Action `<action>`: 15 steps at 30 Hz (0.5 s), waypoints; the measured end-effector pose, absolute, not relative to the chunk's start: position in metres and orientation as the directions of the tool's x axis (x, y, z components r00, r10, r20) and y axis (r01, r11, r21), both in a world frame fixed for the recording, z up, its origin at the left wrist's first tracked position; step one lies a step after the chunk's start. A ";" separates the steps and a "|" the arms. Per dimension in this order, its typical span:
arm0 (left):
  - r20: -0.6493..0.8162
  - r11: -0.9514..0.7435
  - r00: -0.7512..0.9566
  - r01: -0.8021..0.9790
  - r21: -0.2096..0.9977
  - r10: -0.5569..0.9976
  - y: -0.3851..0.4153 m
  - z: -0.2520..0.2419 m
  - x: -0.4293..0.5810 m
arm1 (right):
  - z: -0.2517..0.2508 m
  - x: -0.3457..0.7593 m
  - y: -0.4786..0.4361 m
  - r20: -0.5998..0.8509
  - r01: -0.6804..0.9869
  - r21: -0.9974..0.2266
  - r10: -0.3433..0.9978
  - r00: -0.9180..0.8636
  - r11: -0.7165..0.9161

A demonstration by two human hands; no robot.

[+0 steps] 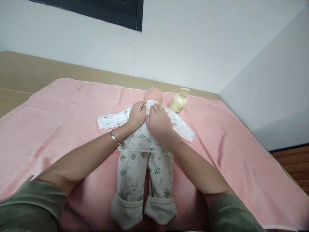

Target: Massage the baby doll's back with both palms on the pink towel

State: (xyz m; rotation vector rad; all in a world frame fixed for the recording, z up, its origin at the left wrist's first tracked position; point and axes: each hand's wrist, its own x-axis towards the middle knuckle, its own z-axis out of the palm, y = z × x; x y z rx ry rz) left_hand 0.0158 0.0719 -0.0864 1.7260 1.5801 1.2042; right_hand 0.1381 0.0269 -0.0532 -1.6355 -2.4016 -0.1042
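A baby doll (pixel 154 95) lies stretched out with its head at the far end; its face does not show. It wears a white printed shirt (pixel 142 138) with the sleeves spread to both sides, and matching trousers (pixel 135 170) with turned-up, plain pale cuffs. Just below the collar, my left hand (pixel 138 115) is closed on the shirt, its fingertips partly hidden. Close beside it my right hand (pixel 159 121) is bent over the shirt's front middle, fingers together on the cloth. Both hands cover the upper part of the shirt.
A pale yellow pump bottle (pixel 179 101) stands by the doll's head, on the right. Under everything lies a pink blanket (pixel 72 109) with several creases. Behind it are a wooden board edge (pixel 72 71) and a white wall (pixel 181 48). A dark frame (pixel 120 14) is above.
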 end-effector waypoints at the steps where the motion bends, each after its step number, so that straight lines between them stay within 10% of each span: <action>1: 0.262 -0.194 -0.055 0.528 0.827 0.964 0.072 -0.085 0.015 | -0.054 0.138 0.026 0.232 0.898 -0.076 0.883 -0.407 0.434; 8: 0.301 -0.289 0.125 0.748 0.597 0.945 0.056 -0.071 0.024 | -0.050 0.161 0.059 0.168 0.916 -0.322 0.967 -0.192 0.238; 15: 0.276 -0.285 0.149 0.777 0.561 0.950 0.057 -0.067 0.023 | -0.040 0.155 0.047 0.107 0.960 -0.177 0.974 -0.202 0.218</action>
